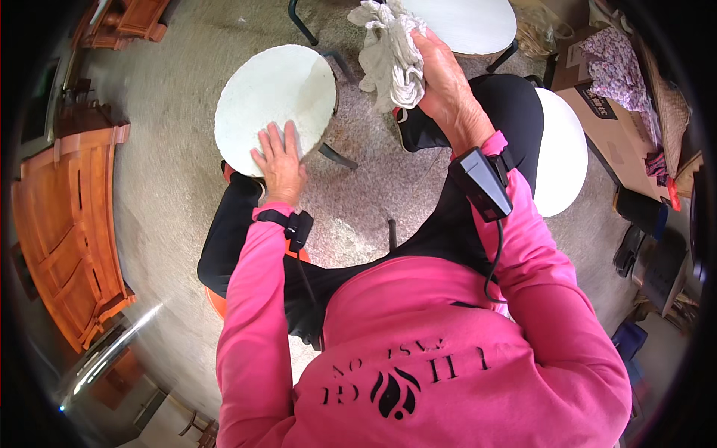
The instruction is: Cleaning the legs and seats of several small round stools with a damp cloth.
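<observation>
My left hand (280, 165) rests palm down, fingers spread, on the near edge of a round white stool top (269, 95) with dark metal legs. It holds nothing. Raised over the floor to the right of that stool, my right hand (445, 78) grips a crumpled bundle of white knit cloth (392, 56), which looks like cotton work gloves. Loose folds of the bundle hang out on the left of the fingers. Beyond it stands a second round stool (465, 25), partly hidden by the hand and cloth.
Another white round seat (560, 154) is beside my right knee. A cardboard box (622, 140) with a floral cloth (613, 67) on it stands at the right. Carved wooden furniture (73, 235) lines the left. Speckled floor (369, 190) shows between my legs.
</observation>
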A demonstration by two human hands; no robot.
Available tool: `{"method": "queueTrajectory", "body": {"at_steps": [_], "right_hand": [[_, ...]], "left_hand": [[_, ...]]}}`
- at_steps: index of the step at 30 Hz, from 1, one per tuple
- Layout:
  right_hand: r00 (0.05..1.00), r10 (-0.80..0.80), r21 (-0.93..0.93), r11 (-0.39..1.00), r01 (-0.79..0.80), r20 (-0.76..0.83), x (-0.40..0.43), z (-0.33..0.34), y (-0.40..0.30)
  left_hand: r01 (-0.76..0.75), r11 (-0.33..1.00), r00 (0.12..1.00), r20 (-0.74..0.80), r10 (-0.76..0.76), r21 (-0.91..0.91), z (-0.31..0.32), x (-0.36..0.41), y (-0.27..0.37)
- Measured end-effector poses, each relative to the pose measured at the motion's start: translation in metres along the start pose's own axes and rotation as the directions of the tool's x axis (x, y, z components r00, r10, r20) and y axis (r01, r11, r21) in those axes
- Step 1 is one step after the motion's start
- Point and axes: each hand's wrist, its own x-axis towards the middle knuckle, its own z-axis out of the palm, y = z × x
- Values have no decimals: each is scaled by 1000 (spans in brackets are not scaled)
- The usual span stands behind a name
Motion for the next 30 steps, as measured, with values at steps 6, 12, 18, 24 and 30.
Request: {"method": "queueTrajectory", "body": {"at_steps": [6,12,18,24,30], "right_hand": [[995,-43,-85,996,35,-90,-4,5,-4],[993,-90,-147,986,78,-75,-6,8,-12],[996,-39,-122,992,28,-83,-9,9,-13],[996,-37,-101,994,29,-78,-14,2,-18],[993,-110,28,993,111,-30,-18,-2,-27]], "left_hand": [[23,999,993,-116,-25,-25,-32,44,-18],[50,968,922,-360,-139,-247,-47,67,-53],[452,763,795,-179,-579,-462,-80,73,-107],[219,-90,616,209,-759,-972,-50,29,-160],[148,-398,681,385,-623,-906,-62,-32,-152]]}}
